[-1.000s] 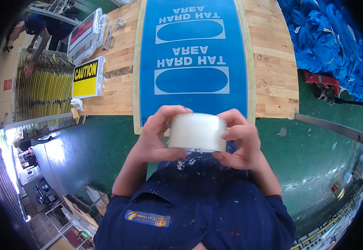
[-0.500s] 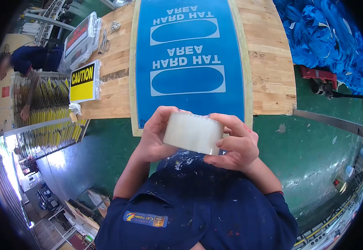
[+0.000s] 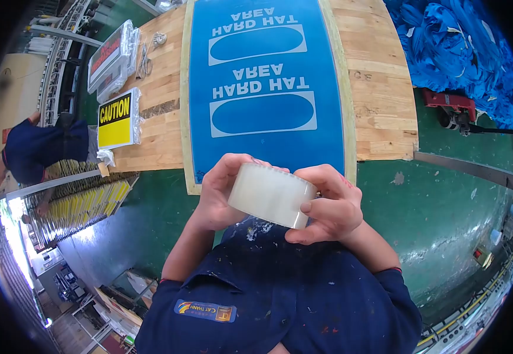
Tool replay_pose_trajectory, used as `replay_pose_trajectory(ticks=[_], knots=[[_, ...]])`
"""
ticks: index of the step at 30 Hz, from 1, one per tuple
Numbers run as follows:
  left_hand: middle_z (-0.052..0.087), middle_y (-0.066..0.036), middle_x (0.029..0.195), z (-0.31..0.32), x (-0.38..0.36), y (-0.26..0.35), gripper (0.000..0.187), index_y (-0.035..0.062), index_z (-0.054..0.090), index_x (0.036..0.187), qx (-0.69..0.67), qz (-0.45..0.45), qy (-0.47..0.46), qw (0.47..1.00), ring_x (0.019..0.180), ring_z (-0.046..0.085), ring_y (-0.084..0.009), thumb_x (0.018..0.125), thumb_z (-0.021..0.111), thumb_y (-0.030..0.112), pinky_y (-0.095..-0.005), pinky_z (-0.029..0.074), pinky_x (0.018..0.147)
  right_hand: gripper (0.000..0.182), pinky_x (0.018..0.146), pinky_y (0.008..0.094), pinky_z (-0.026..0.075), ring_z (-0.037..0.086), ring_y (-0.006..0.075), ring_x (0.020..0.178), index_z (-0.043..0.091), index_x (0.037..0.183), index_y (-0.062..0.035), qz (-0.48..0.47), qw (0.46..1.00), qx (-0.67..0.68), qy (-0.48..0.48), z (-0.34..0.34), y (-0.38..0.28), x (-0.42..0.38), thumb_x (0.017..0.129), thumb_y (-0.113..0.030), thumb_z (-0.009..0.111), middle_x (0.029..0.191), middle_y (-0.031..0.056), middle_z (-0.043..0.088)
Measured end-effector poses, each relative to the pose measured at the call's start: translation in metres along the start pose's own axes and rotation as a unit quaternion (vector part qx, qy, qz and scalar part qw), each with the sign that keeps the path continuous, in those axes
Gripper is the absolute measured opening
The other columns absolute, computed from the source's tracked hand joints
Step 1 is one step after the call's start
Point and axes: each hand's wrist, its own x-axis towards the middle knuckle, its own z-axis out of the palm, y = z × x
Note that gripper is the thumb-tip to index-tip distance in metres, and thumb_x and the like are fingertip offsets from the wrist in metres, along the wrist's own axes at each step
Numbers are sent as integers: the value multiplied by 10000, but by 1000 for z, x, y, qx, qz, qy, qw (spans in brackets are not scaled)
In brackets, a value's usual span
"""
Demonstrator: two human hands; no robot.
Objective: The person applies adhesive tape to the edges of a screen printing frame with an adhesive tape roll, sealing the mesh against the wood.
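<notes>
A wide roll of clear packing tape (image 3: 268, 194) is held up in front of my chest, slightly tilted, its right side lower. My left hand (image 3: 216, 192) is closed round its left end, with the fingertips partly hidden behind the roll. At the right end, my right hand (image 3: 334, 203) grips the roll with thumb and fingers. Just beyond both hands lies a blue printing screen (image 3: 262, 147) in a pale frame, bearing mirrored "HARD HAT AREA" lettering and oval outlines.
The screen rests on a wooden table (image 3: 383, 88). At left are wrapped "CAUTION" signs (image 3: 115, 124), more wrapped signs (image 3: 112, 59) and scissors (image 3: 144, 62). A co-worker (image 3: 50, 147) bends over a rack of yellow sheets (image 3: 91, 206). Blue material (image 3: 457, 53) is heaped at right.
The tape roll has tilted a little more, its right end dropping slightly, still between both hands. The co-worker at left has shifted and leans lower beside the rack.
</notes>
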Motion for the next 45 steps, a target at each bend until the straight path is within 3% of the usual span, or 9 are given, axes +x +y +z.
replay_pose_trajectory(ticks=[6,9,12,18,21,27,38,41,45], knots=[[646,-112,1332,-10,-11,-3,650,38,504,1413,63,-51,26,996,1240,633,-206,833,783,-47,-375,512,1053,422,628,313,582,718,280,856,642,854,-107,5,999,-45,-1,-3,2,-1,739,-358,961,1157,202,689],[644,-100,1314,-8,-13,-3,639,22,500,1418,85,-67,49,993,1204,633,-181,839,764,-29,-350,508,1035,421,597,299,571,713,268,833,633,835,-104,5,998,-64,3,-4,2,-1,751,-366,952,1141,199,694],[663,-149,1287,0,-4,3,519,31,522,1368,134,-49,63,988,1208,654,-246,930,762,174,-405,548,1018,426,595,297,570,721,268,838,642,844,-101,0,998,-62,13,-1,5,-6,762,-388,946,1142,201,696],[670,-144,1269,-3,-10,-1,574,14,518,1380,128,-57,89,986,1214,653,-254,917,784,224,-401,548,1017,438,678,325,609,743,325,915,732,1048,-98,34,998,-47,23,1,-1,0,804,-409,918,1220,244,684],[649,-125,1339,1,-6,-4,611,-5,497,1427,79,-18,70,994,1223,641,-197,867,740,-19,-354,515,1037,441,758,352,632,749,359,1025,752,1160,-105,19,999,-34,33,4,-2,0,846,-383,888,1292,273,666],[660,-118,1312,13,-10,-9,602,-4,480,1432,62,15,90,994,1194,652,-189,882,726,-26,-352,527,1019,390,842,377,635,712,385,1191,751,1159,-94,-6,996,-31,82,5,-5,2,874,-333,868,1384,290,633],[661,-132,1288,10,-12,5,539,-16,510,1365,174,39,96,979,1182,652,-195,875,730,-62,-356,534,1008,334,791,380,626,728,352,1090,619,1102,-79,-6,999,31,-27,-7,-7,16,845,-113,830,1378,265,627],[659,-142,1288,8,-14,8,571,-20,509,1364,200,62,99,973,1199,655,-217,858,772,-53,-382,539,1027,259,778,389,670,680,357,1205,579,1123,-89,-13,998,-1,-60,-9,-10,23,975,-198,761,1393,315,592],[655,-157,1286,8,-3,17,675,-23,501,1372,241,139,50,959,1242,653,-269,797,855,-49,-448,546,1062,239,812,408,663,661,398,1243,575,1116,-81,-14,998,24,-57,-7,-14,24,971,-155,751,1406,324,583]])
